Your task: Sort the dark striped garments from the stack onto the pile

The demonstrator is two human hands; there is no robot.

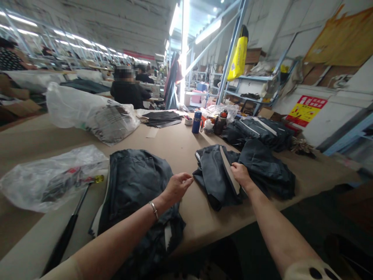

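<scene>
Dark blue-grey folded garments [136, 175] lie in a stack on the table at centre left. Above the right side of that stack is my left hand [178, 187], its fingers bent together near the edge of a second dark garment bundle [211, 179]; whether anything is between them is too small to tell. My right hand [241, 174] is closed on the pale strip [229, 167] that runs along the second bundle. Right of it, another crumpled dark garment [266, 169] rests on the table, partly behind my right forearm.
On the brown table [186, 229] are a blue bottle [196, 122], a dark bottle [220, 122], clear plastic bags [113, 120] and a black-handled tool [68, 225]. More dark garments [259, 132] are piled at the back right. Seated people [126, 89] are beyond the table.
</scene>
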